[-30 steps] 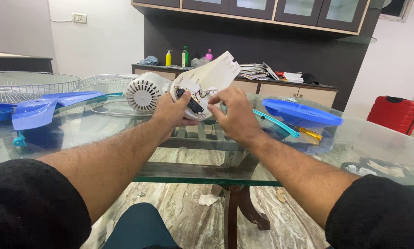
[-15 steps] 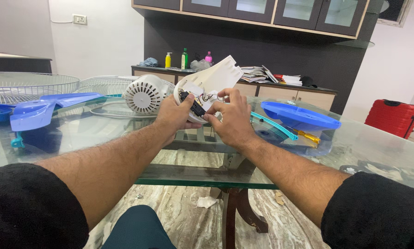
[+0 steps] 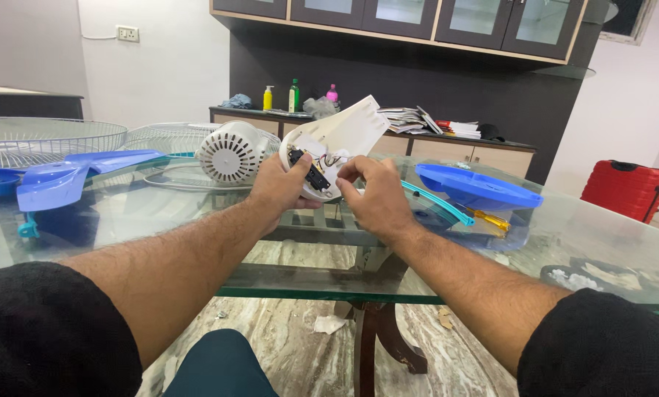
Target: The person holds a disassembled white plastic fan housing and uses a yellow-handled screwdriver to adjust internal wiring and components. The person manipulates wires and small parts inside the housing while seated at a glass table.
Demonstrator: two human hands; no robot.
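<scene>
Both my hands hold a white plastic fan housing [image 3: 351,132] up over the glass table [image 3: 594,257]. Its open side faces me, showing a black switch block [image 3: 309,170] and thin wires. My left hand [image 3: 279,184] grips the lower left edge, thumb by the black block. My right hand [image 3: 370,192] pinches the inside near the wires with its fingertips. Just behind my left hand lies the white round fan motor [image 3: 230,153].
Blue fan blades [image 3: 65,176] and wire fan guards [image 3: 43,140] lie at the left. A blue round base [image 3: 476,187], a teal strip [image 3: 436,202] and a yellow-handled screwdriver [image 3: 490,218] sit at the right. A red suitcase [image 3: 627,190] stands on the floor beyond.
My hands and the white housing have shifted slightly; my right fingers have moved in closer to the wires inside the housing.
</scene>
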